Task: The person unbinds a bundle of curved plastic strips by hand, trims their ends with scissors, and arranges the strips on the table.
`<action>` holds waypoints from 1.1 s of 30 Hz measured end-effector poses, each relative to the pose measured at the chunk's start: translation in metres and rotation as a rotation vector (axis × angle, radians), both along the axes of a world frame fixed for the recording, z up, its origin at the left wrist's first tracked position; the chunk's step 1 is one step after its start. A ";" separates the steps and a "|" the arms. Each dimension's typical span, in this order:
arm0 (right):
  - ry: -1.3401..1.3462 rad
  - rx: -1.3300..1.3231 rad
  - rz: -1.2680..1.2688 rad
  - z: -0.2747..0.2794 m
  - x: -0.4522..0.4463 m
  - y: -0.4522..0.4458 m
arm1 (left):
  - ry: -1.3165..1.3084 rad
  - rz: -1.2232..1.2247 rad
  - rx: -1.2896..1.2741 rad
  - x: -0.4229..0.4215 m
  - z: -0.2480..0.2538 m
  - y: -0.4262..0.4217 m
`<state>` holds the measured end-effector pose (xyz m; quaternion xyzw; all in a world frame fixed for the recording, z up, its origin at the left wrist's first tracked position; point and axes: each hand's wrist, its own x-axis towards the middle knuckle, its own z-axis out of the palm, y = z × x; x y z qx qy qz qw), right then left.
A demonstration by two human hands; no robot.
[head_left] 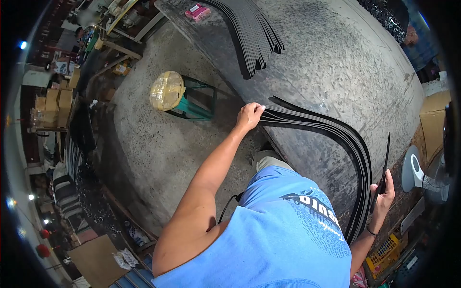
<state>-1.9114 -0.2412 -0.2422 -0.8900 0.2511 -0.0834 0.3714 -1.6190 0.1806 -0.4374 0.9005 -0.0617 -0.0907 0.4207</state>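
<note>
- The left hand (249, 116) is clamped on one end of a bundle of black strips (363, 168), its fingers and thumb pinched together over the strip ends at the left edge of the tabletop (331, 62).
- From that hand the bundle runs right across the tabletop, then bends in a wide curve toward the near side, passing to the right of the person's blue shirt (269, 235); its near end is hidden behind the shirt.
- Close to the left hand, one strip end sticks out on the far side of the bundle, apart from the others.
- The right hand (382, 194) is closed around a dark, long-bladed tool (387, 152), with the slender tip pointing to the far side. This hand is just beside the bundle's right side; whether it touches the strips I cannot tell.
- A second bundle (242, 31) lies at the far side of the tabletop, its near end fanned out and well apart from the held one.
- Left of the second bundle, a pink package (198, 12) lies near the tabletop's left edge.
- On the grey floor (144, 149) to the left stands a green stool (185, 106) with a yellowish round top.
- At the near right is a yellow crate (382, 254).
</note>
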 end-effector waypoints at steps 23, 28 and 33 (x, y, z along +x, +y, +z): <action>-0.058 -0.032 0.040 0.003 0.013 0.013 | -0.114 -0.029 0.007 -0.016 0.007 -0.006; -0.135 -0.015 0.155 0.000 0.029 0.019 | -0.062 0.056 -0.694 -0.010 0.047 -0.051; -0.217 -0.017 0.296 0.032 0.079 0.060 | 0.071 -0.013 -1.040 -0.006 0.109 -0.113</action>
